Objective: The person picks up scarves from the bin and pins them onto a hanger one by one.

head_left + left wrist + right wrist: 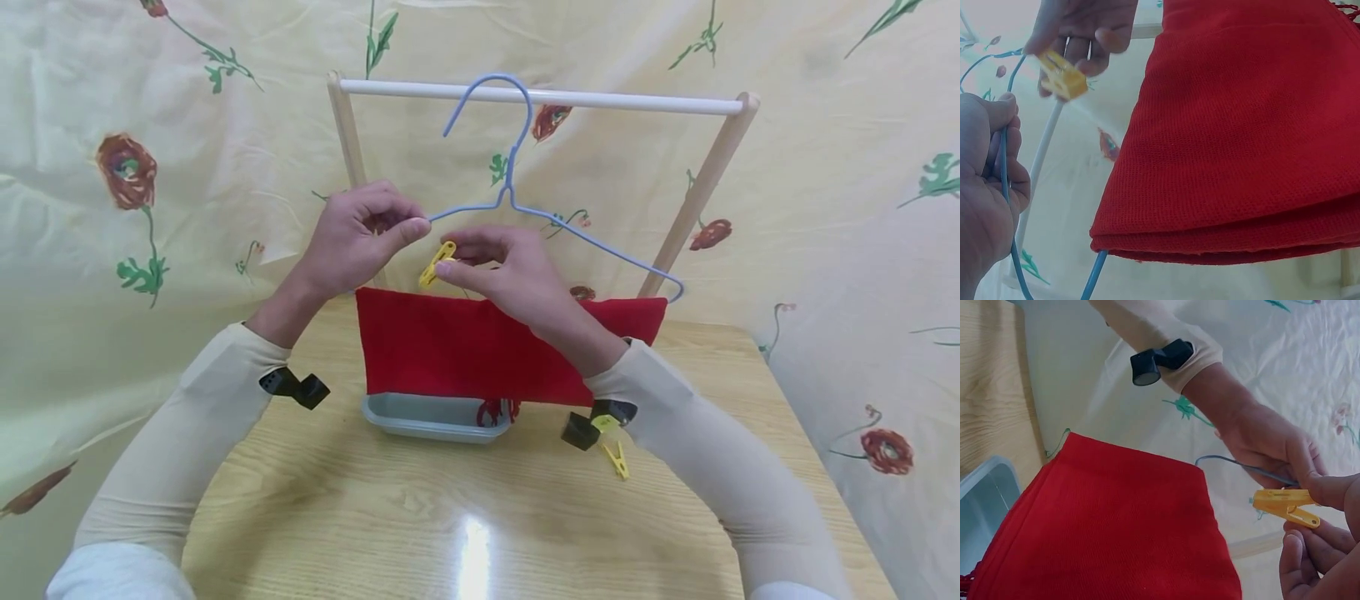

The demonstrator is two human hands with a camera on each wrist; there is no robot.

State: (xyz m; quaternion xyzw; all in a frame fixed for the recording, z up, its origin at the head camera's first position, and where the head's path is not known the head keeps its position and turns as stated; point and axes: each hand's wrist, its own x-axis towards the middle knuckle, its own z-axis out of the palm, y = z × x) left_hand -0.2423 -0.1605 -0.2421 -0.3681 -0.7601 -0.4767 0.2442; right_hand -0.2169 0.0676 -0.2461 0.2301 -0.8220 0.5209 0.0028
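Observation:
A blue wire hanger (600,243) is held up by my left hand (360,237), whose fingers and thumb grip its left shoulder. Folded over the hanger's lower bar hangs a red cloth (450,346), its bottom edge above the table. My right hand (517,271) pinches a yellow clothespin (437,264) between thumb and fingers, in front of the hanger and just above the cloth's top edge. In the right wrist view the clothespin (1282,503) points toward the cloth (1110,531) and is apart from it. The bar inside the fold is hidden.
Behind stands a rack with a white rod (615,100) and wooden posts. A pale blue tray (427,429) sits on the wooden table (390,517) beneath the cloth, with some dark red strands at its right end. Another yellow clothespin (617,460) lies near my right wrist.

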